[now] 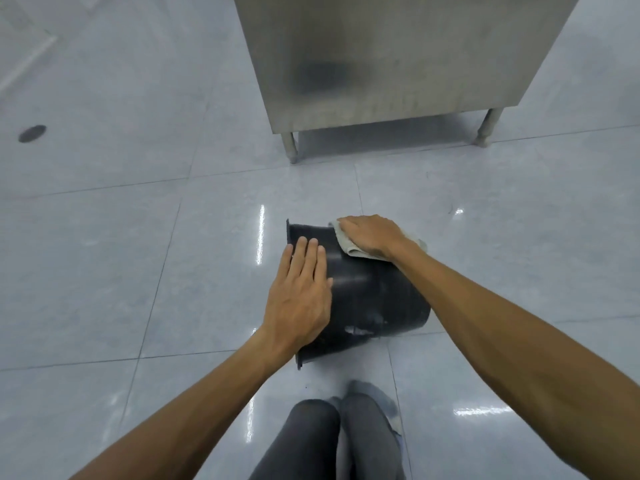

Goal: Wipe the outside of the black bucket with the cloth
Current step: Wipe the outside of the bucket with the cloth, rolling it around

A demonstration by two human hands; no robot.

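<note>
Bucket (pixel 374 296): on its side, axis left-right.
Left hand (pixel 301 292): your straight fingers (pixel 304 252) steady it.
Right hand (pixel 372 235): flat on cloth (pixel 346 244), far side.

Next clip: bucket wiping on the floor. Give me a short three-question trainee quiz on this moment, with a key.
1. True or false: the black bucket stands upright on the floor.
2. Which hand presses the cloth against the bucket? A) left hand B) right hand C) both
3. Fill in: the left hand lies ___ on the bucket's side, fingers straight.
Key: 1 false, it lies on its side; 2 B; 3 flat.
</note>
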